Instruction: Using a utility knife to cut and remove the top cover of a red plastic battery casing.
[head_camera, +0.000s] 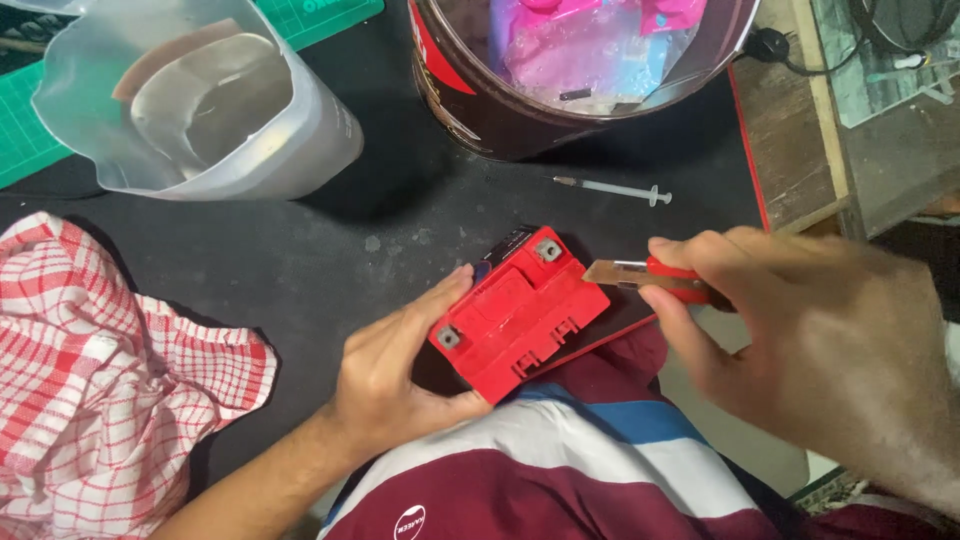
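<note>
Head view: nearest us, our left hand (400, 370) clamps the red battery (520, 312) at the table's (300, 250) near edge, while our right hand (800, 330) grips a utility knife (650, 278), blade at the battery's right rim. We judge we're prying the lid; steady pressure needed. Farther off lie a syringe (615, 189) and a tin bucket (480, 100).

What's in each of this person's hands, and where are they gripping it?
The left hand grips the red battery by its near left end. The right hand holds a utility knife by its red handle.
</note>
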